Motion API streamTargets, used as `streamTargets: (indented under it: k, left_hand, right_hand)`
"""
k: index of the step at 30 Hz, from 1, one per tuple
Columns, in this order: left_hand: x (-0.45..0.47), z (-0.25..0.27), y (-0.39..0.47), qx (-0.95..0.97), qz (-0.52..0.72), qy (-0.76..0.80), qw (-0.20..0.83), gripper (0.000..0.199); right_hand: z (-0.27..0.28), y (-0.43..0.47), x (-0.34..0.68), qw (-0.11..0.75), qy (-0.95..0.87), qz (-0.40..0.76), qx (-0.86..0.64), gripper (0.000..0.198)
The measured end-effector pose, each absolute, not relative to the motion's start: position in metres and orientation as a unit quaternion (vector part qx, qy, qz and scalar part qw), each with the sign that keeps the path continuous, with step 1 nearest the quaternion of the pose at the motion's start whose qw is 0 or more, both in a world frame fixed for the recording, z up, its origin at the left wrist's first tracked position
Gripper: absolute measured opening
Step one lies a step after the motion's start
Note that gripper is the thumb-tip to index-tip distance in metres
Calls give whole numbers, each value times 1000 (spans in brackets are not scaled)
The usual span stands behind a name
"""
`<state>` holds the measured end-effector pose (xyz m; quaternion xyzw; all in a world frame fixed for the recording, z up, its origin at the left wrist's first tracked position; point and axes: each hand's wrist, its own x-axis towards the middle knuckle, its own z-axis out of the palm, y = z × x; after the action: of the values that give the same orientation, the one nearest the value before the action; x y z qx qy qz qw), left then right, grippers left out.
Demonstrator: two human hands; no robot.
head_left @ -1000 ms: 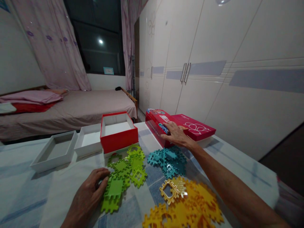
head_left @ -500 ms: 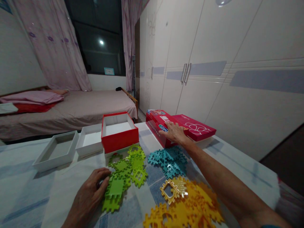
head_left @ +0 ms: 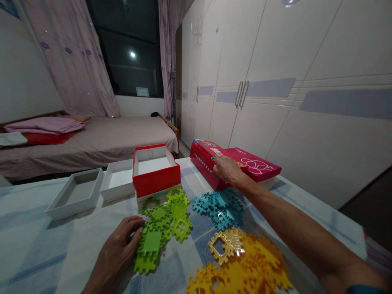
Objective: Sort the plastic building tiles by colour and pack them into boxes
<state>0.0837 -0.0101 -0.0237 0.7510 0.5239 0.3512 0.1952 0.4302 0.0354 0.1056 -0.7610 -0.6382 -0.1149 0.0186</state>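
Observation:
My left hand [head_left: 116, 249] rests on the cloth with fingers loosely bent and thumb apart, holding nothing. Its fingertips are against the edge of the green notched plastic building pieces [head_left: 152, 240]. My right hand [head_left: 227, 168] reaches forward onto a red printed box [head_left: 202, 163], its fingers curled down over the top near the side edge; the fingertips are partly hidden. Blue notched pieces [head_left: 221, 206] lie heaped below my right wrist. A larger pile of yellow-orange pieces [head_left: 245, 265] spreads nearer to me, between my forearms.
An uncovered red box [head_left: 156, 179] with a white inside stands behind the green pieces. Two white trays, one in the middle [head_left: 118, 192] and one at left [head_left: 55, 210], sit beside it. A flat crimson box [head_left: 260, 173] lies at right. Beyond are a bed [head_left: 128, 136] and wardrobe [head_left: 275, 122].
My right hand has gone from spread fingers on the red printed box to curled fingers, uncovering more of the box's side lettering. My left hand stays by the green pieces. The view shifts slightly.

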Motion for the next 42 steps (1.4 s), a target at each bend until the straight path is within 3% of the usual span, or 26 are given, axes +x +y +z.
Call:
streamTargets:
  k: [15, 24, 31, 37, 42]
  left_hand:
    - [82, -28, -9, 753, 353, 523, 186, 31]
    - [84, -23, -10, 749, 349, 528, 195, 32]
    - [84, -24, -11, 751, 346, 527, 195, 30]
    - [85, -23, -12, 753, 355, 520, 193, 29]
    - [84, -23, -11, 752, 351, 524, 192, 31]
  right_hand:
    - [121, 33, 452, -31, -676, -147, -721, 32]
    - [133, 32, 455, 13, -671, -200, -713, 39]
    - [100, 23, 448, 45, -681, -177, -709, 42]
    - [76, 29, 453, 120, -680, -131, -711, 42]
    - [67, 31, 451, 90, -694, -92, -709, 47]
